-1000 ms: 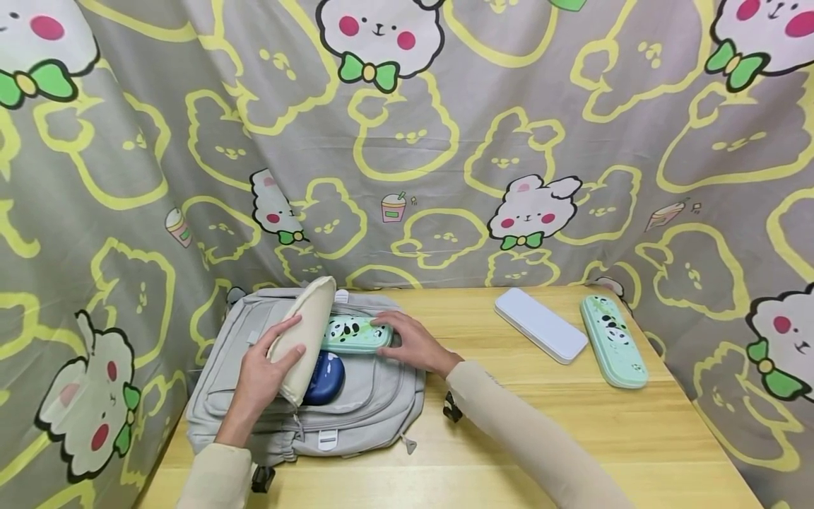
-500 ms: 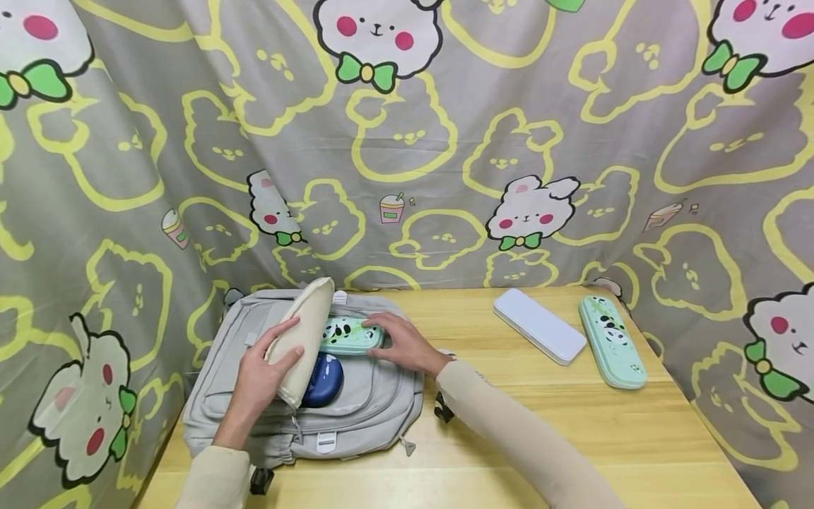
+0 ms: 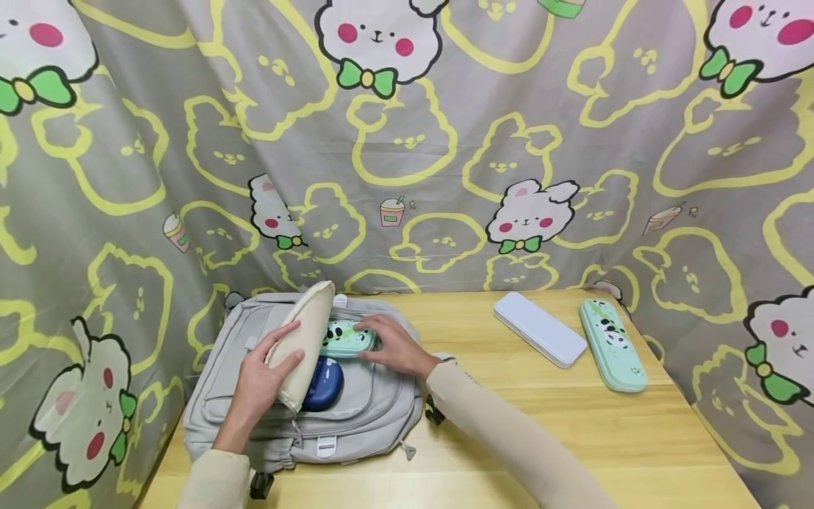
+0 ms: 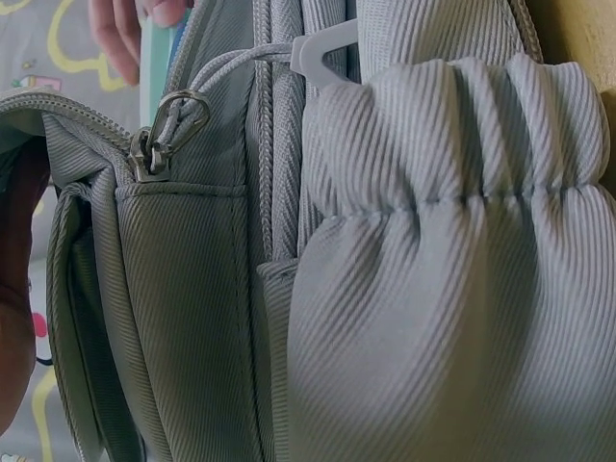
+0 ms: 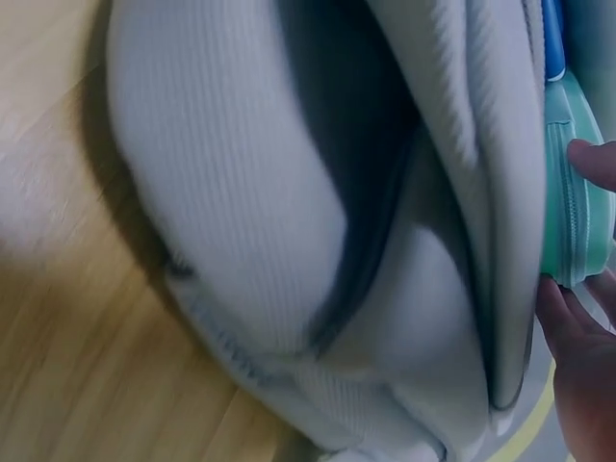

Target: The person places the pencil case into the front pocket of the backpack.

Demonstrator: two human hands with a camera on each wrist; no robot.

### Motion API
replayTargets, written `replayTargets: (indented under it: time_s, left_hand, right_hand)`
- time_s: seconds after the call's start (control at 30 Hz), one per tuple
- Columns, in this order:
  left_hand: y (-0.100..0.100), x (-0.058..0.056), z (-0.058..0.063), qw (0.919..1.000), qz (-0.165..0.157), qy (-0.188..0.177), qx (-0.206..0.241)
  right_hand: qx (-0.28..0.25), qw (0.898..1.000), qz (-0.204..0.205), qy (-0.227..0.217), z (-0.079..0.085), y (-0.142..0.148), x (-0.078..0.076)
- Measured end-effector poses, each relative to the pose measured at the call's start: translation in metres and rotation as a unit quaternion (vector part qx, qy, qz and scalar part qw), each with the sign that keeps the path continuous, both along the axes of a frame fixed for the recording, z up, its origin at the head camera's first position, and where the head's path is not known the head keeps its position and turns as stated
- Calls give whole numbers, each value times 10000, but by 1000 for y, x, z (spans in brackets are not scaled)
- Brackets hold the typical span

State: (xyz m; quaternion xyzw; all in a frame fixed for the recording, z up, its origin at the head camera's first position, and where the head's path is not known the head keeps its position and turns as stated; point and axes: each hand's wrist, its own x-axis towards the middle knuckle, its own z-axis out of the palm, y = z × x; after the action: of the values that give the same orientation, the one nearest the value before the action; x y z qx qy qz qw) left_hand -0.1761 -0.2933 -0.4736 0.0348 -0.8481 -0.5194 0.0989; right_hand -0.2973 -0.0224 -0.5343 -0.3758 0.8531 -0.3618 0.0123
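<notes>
A grey backpack lies on the table at the left of the head view, its front pocket unzipped. My left hand holds up the pocket's flap, whose cream lining shows. My right hand pinches the right end of a mint-green panda pencil case, thumb on one side and fingers on the other. The case's left end is hidden behind the flap. Just below it, a dark blue rounded case sits in the pocket, partly covered. In the right wrist view, the pencil case's zipped edge shows beside the thumb.
A pale lavender flat case and a second mint panda pencil case lie at the right of the wooden table. A patterned curtain hangs behind and on both sides. Metal zip pulls hang by the pocket.
My right hand has moved left, pushing the panda pencil case farther behind the flap, so less of it shows. The left hand holds the flap in the same place.
</notes>
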Motion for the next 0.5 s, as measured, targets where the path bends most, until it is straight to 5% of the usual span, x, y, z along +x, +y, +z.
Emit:
replayTargets:
  time_s: [0.5]
  left_hand:
    - [0,1,-1,9999,-74,143,62]
  right_hand:
    - [113,9999,-91,14,2,-17,-2]
